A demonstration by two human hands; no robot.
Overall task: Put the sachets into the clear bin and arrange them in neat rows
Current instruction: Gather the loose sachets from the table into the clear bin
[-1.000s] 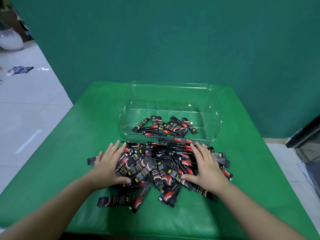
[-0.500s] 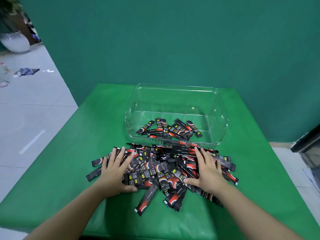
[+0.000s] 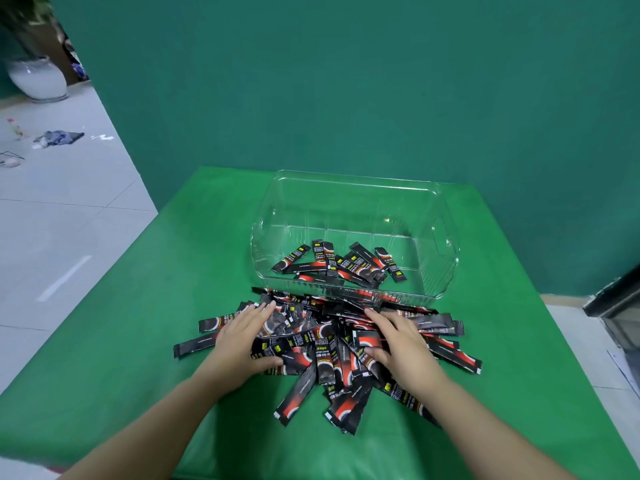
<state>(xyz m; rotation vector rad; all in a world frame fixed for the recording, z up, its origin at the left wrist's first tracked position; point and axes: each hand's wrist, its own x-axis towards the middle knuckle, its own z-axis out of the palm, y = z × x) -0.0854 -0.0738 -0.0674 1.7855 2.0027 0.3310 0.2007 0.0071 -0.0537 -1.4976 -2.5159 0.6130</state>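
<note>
Centrally on the green table (image 3: 145, 341): clear bin (image 3: 446, 237), upright, open-topped, with a handle cutout in its right wall. Inside, a small loose clutch of black-and-red sachets (image 3: 341, 263) lying crisscross on the floor toward the near wall, overlapping, in no rows; far half of the floor bare. Just in front of the bin, touching its near wall, a much larger heap of sachets (image 3: 329, 344) fanned out in every direction, some strays poking toward the near table edge and off to the left.

Left hand (image 3: 242, 337) flat on the heap's left flank, fingers straight and slightly spread, thumb pressed against the near sachets. Right hand (image 3: 398, 344) on the right flank, fingers extended and a little apart over the packets, thumb tucked at the heap's edge; nothing pinched or lifted by either.

Hard to read: print on the sachets mostly blurred. Packets under both palms hidden. Back edge of the heap distorted through the bin's ribbed wall. At far left, a white vase (image 3: 36, 77) cut off at the frame edge; a crumpled cloth (image 3: 59, 137) on the tiled floor.
</note>
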